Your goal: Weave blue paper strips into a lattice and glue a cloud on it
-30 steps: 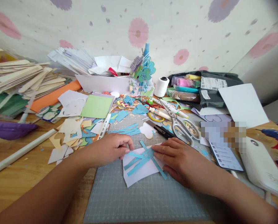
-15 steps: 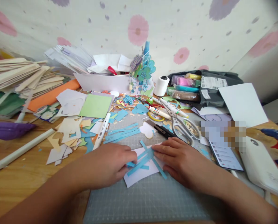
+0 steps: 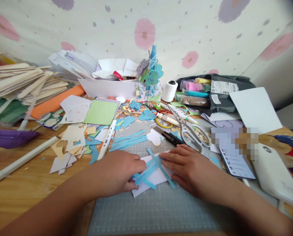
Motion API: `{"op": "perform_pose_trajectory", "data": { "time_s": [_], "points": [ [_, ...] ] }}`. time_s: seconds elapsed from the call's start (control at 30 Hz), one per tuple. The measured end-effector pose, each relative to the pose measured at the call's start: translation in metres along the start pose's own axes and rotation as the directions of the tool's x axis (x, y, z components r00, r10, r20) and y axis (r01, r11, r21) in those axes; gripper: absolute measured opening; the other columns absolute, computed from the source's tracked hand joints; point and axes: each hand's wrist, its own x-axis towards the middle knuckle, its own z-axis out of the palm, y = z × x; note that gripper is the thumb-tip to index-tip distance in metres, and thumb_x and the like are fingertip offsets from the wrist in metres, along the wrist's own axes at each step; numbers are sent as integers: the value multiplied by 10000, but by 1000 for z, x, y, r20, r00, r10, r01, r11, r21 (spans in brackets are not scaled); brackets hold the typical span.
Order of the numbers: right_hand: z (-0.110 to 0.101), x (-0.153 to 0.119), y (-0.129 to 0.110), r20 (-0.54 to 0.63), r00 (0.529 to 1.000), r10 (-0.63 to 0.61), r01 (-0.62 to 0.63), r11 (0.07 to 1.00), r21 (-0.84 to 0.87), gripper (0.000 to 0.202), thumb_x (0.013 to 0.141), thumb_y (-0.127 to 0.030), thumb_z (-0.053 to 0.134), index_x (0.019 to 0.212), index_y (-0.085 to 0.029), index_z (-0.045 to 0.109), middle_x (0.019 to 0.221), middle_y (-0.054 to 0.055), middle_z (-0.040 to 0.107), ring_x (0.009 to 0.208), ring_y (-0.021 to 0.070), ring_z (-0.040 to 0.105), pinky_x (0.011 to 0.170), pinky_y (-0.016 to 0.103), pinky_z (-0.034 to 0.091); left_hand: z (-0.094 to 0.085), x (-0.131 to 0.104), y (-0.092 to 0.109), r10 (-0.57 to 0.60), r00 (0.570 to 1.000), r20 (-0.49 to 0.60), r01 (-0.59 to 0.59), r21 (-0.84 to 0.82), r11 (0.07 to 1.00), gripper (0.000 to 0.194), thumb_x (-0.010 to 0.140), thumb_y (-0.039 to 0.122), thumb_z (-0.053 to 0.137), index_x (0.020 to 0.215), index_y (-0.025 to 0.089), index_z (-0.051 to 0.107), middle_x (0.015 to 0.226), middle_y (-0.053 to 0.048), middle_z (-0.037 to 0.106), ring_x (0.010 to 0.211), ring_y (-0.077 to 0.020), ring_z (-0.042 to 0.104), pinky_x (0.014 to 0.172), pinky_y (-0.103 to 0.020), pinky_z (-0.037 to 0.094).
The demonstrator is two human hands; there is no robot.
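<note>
Several narrow blue paper strips point(image 3: 151, 170) cross one another on a white sheet of paper point(image 3: 139, 191), which rests on a grey cutting mat point(image 3: 146, 213). At the sheet's left edge, my left hand point(image 3: 123, 170) is closed with thumb and fingers around the left end of a blue strip; the fingertips are partly hidden. My right hand point(image 3: 189, 167) lies open, its stretched fingers resting on the sheet's right side and touching the strips where they cross. Farther back on the mat lie loose blue strips point(image 3: 129, 140) and a white flower-shaped paper cutout point(image 3: 154, 137).
Beyond my right hand lie scissors point(image 3: 190, 132) and a black utility knife point(image 3: 169, 137). To the right are a phone point(image 3: 237, 164), a white power bank point(image 3: 275, 175) and a blue glue gun point(image 3: 290, 147). Paper scraps point(image 3: 74, 136) and a marker point(image 3: 107, 139) are at left.
My left hand has shifted slightly, and the lower blue strip's free end has swung down over the white sheet. My right hand stays in place.
</note>
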Motion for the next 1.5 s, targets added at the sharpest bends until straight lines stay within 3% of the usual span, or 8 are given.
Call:
{"op": "perform_pose_trajectory", "data": {
  "time_s": [0.17, 0.4, 0.57, 0.63, 0.83, 1.03, 1.27, 1.5],
  "points": [
    [0, -1, 0, 26, 1000, 13, -13, 1000, -4, 243, 963, -229, 466, 1131, -183, 635, 1334, 47, 593, 1082, 248, 554, 961, 456, 400, -2, 2, -4, -4, 999, -32, 5, 12, 1000, 60, 839, 215, 581, 791, 218, 545, 816, 10, 621, 742, -182, 617, 618, -255, 368],
    [-1, 0, 1, 7, 1000, 4, -4, 1000, 11, 244, 969, -217, 454, 1124, -181, 639, 1314, 56, 606, 1062, 243, 560, 953, 446, 406, 0, 3, -11, 7, 997, -81, -10, -31, 999, 118, 912, 300, 536, 836, 219, 577, 778, 16, 655, 700, -168, 621, 577, -237, 346],
    [-2, 0, 1, 6, 1000, -1, 1, 1000, 15, 246, 963, -214, 464, 1131, -184, 641, 1304, 61, 613, 1060, 237, 568, 954, 443, 415, 4, 7, -24, 75, 991, -109, -92, -163, 982, 287, 957, 364, 474, 1217, 332, 593, 1108, 7, 723, 928, -190, 674, 721, -226, 396],
    [-2, 1, 0, 0, 1000, -3, 3, 1000, 9, 244, 960, -215, 470, 1132, -187, 642, 1300, 62, 616, 1064, 234, 573, 953, 438, 419, 6, 8, -26, 111, 987, -120, -135, -217, 967, 325, 968, 364, 452, 1268, 355, 578, 1169, 13, 709, 949, -172, 673, 744, -211, 402],
    [-1, 0, 0, -19, 1000, -14, 14, 1000, -6, 230, 955, -214, 480, 1119, -188, 640, 1289, 69, 627, 1076, 238, 578, 962, 440, 410, 13, 14, -25, 169, 951, -258, -224, -201, 953, 335, 977, 365, 411, 1152, 285, 685, 956, -41, 762, 783, -156, 675, 690, -215, 414],
    [-1, 0, 0, -1, 1000, -11, 11, 1000, -18, 229, 956, -210, 470, 1110, -180, 637, 1301, 58, 618, 1082, 243, 566, 964, 454, 396, 16, 22, -30, 177, 939, -294, -274, -334, 902, 285, 950, 334, 481, 1092, 239, 709, 998, -50, 750, 806, -142, 669, 734, -207, 443],
    [-2, 0, 1, -22, 1000, -16, 16, 1000, 1, 227, 925, -192, 527, 1117, -190, 647, 1276, 66, 634, 1075, 231, 573, 963, 437, 403, 13, 25, -30, 85, 956, -282, -212, -458, 864, 269, 931, 343, 492, 1022, 222, 715, 941, -38, 740, 819, -153, 650, 758, -237, 449],
    [-2, -1, 1, 17, 1000, 6, -7, 1000, 20, 238, 920, -198, 527, 1133, -188, 633, 1316, 54, 607, 1099, 250, 549, 985, 455, 371, 14, 29, -25, -140, 957, -253, -19, -540, 842, 285, 881, 348, 490, 752, 183, 683, 753, -16, 677, 726, -171, 587, 676, -260, 424]
  ]
}}
